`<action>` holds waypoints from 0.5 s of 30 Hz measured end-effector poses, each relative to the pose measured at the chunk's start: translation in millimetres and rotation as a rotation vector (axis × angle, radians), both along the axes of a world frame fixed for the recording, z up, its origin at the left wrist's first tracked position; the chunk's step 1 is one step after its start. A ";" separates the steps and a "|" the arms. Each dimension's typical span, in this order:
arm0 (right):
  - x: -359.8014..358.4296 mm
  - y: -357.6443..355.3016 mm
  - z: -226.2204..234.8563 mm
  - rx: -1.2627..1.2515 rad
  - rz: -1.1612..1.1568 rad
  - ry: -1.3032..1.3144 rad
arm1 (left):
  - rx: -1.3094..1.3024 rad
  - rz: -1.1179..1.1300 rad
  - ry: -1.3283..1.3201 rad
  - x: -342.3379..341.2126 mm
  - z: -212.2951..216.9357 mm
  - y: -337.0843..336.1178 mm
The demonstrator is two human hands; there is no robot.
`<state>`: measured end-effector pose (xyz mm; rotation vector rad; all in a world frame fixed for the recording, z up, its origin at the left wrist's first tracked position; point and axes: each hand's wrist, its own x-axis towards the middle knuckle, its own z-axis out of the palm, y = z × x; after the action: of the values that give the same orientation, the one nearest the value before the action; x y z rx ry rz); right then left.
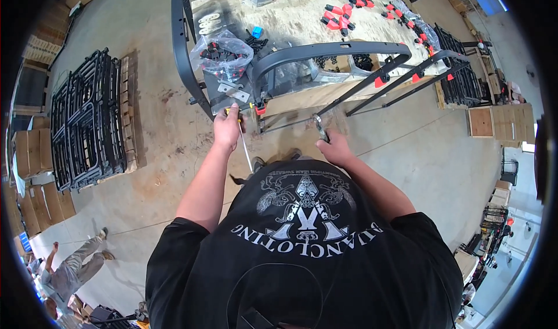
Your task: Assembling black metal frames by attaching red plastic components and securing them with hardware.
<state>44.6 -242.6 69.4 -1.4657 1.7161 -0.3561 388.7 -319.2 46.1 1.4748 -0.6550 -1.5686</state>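
My left hand [225, 130] is closed around a yellow-and-black tool [243, 140] with a long thin pale shaft slanting down toward my feet. It is beside the end of a black tubular frame [279, 59], which carries a red-and-black fitting [260, 108] at its near lower corner. My right hand [335, 149] is closed on a hand tool [319, 127] with a shiny metal head and a dark greenish handle, held in front of the bench and apart from the frame. Its exact kind is hard to make out. A metal bracket plate [232, 91] lies at the bench's near left corner.
On the wooden bench [285, 15] are a plastic bag of small parts [224, 56], red-and-black fittings [339, 18] and boxes of black hardware [331, 66]. Stacked black frames [90, 120] stand at left. Another person [72, 271] is at lower left. Cartons [511, 121] stand at right.
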 end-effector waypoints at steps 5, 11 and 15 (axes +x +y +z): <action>38.0 -11.7 3.1 0.114 -0.030 -0.194 | -0.175 0.161 0.142 -4.8 -12.4 2.0; 88.4 -63.3 -24.4 0.312 -0.016 -0.575 | -0.185 0.147 -0.139 -19.7 -15.9 -3.1; 123.7 -88.9 -29.7 0.136 0.081 -0.207 | -0.087 0.134 -0.122 -31.0 -2.6 -2.5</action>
<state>168.4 -331.5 39.8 -1.3464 1.4828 -0.3287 357.7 -321.7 43.5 1.5255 -0.6716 -1.3401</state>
